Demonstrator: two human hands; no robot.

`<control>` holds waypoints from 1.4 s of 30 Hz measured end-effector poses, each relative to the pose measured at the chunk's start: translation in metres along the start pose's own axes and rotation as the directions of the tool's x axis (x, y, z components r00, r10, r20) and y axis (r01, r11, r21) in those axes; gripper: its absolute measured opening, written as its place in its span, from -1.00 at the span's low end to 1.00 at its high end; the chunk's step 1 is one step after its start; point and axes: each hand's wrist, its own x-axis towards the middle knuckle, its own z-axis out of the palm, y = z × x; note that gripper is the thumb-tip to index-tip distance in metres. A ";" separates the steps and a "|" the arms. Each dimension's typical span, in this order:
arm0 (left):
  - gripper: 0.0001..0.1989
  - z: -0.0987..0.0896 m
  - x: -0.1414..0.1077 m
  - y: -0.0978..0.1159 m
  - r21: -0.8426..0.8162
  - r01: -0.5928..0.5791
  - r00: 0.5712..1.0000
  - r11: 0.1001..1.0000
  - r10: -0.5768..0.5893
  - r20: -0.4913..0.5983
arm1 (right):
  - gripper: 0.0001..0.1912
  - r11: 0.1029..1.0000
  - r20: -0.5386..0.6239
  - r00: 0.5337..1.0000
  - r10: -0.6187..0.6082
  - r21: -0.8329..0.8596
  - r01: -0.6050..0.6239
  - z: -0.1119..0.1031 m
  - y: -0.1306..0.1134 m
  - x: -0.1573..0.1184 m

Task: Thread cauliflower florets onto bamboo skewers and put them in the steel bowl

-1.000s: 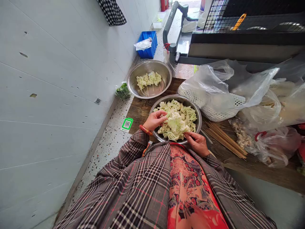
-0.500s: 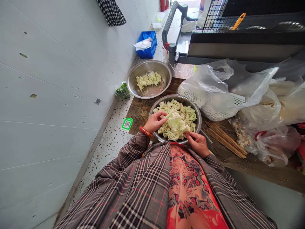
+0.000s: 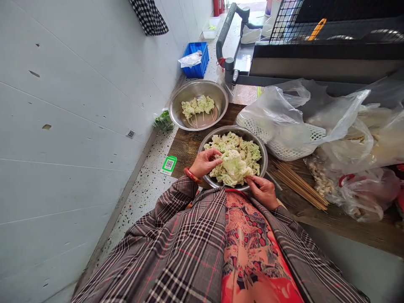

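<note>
Over a steel bowl (image 3: 264, 158) heaped with cauliflower florets (image 3: 252, 149), my two hands meet at a larger pale clump of cauliflower (image 3: 234, 163). My left hand (image 3: 205, 163), with a reddish bangle at the wrist, pinches a floret at the clump's upper left side. At its lower right edge are the closed fingertips of my right hand (image 3: 263, 191); what they grip is hidden. Farther back, a second steel bowl (image 3: 176, 115) contains several skewered cauliflower pieces (image 3: 198, 106), their thin sticks pointing towards me.
Bare wooden skewers (image 3: 298, 185) lie right of the near bowl. Clear plastic bags (image 3: 284, 113) and a white perforated basket (image 3: 280, 147) crowd the right side. A green QR card (image 3: 168, 165), bagged greens (image 3: 163, 120) and a blue crate (image 3: 200, 69) are along the wall.
My left fingers have closed in slightly on the clump, and the stem that showed between them is less visible. My right hand stays at the clump's lower edge. The view shifts slightly.
</note>
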 end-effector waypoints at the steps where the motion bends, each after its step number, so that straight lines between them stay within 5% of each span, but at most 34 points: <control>1: -0.75 -0.001 0.000 0.001 0.001 -0.001 1.000 1.000 0.001 0.006 | -0.73 1.000 -0.002 1.000 -0.018 -0.007 0.018 0.000 -0.001 -0.001; 13: -0.78 -0.004 -0.003 0.008 -0.019 -0.037 0.998 0.999 0.038 0.059 | -0.74 0.990 -0.017 0.991 -0.134 -0.057 0.132 0.001 0.001 -0.009; 24: -0.79 0.003 -0.006 0.012 -0.079 -0.056 0.993 0.995 0.064 0.096 | -0.71 0.994 -0.012 0.994 -0.107 -0.031 0.107 0.006 -0.007 -0.007; 29: -0.62 0.000 0.005 0.008 -0.305 0.060 0.997 0.950 -0.043 0.062 | -0.66 0.996 -0.029 0.998 0.050 0.075 -0.048 0.010 -0.009 0.001; 32: -0.57 -0.001 0.011 0.003 -0.505 0.138 0.987 0.852 -0.162 -0.003 | -0.63 0.981 0.017 0.993 0.116 0.157 -0.117 0.011 -0.008 0.004; 35: -0.52 0.005 0.014 -0.001 -0.652 0.230 0.966 0.723 -0.248 0.065 | -0.61 0.955 0.047 0.983 0.179 0.232 -0.185 0.013 -0.008 0.006; 38: -0.50 0.016 0.013 -0.003 -0.702 0.296 0.946 0.648 -0.300 0.122 | -0.59 0.934 0.098 0.974 0.202 0.279 -0.222 0.015 -0.010 0.011; 42: -0.53 0.027 0.016 -0.005 -0.697 0.291 0.930 0.656 -0.364 0.046 | -0.58 0.924 0.166 0.966 0.196 0.298 -0.239 0.019 -0.013 0.017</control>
